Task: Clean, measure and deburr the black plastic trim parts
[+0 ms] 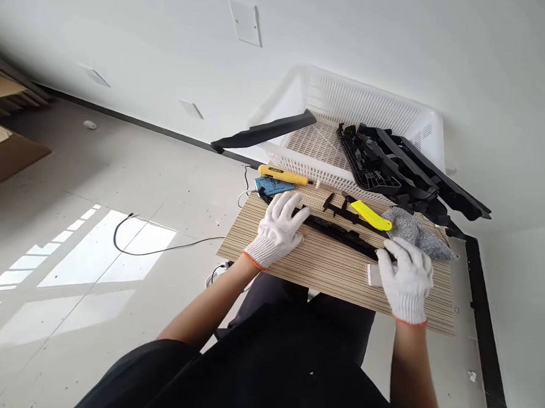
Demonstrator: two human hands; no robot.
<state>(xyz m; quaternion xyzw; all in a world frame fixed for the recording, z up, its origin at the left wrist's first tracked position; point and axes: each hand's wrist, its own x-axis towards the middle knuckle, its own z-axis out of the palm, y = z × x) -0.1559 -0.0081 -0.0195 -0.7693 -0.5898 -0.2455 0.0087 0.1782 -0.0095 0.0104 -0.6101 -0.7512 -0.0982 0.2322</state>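
A long black plastic strip [340, 231] lay across the striped wooden board [324, 269], its long axis running from the far left corner down toward the near right, so that each end came under a different hand. The left hand [278, 229], in a white knit glove, rested flat with fingers spread over the strip's left end, pressing down on it rather than closed round it. The right hand [406, 280], gloved alike, sat at the strip's right end with fingers curled loosely; whether it actually gripped the strip could not be told, and a small white object [373, 275] showed just beside its thumb. Neither hand was clearly nearer, since the strip spanned the gap between them. Beyond the strip lay a yellow utility knife [371, 215], a smaller black part [339, 208] and a grey cloth [416, 232]; another yellow knife [283, 175] and a blue pad [271, 185] sat at the board's far left corner. A white basket [352, 104] behind held more black mouldings [395, 165].
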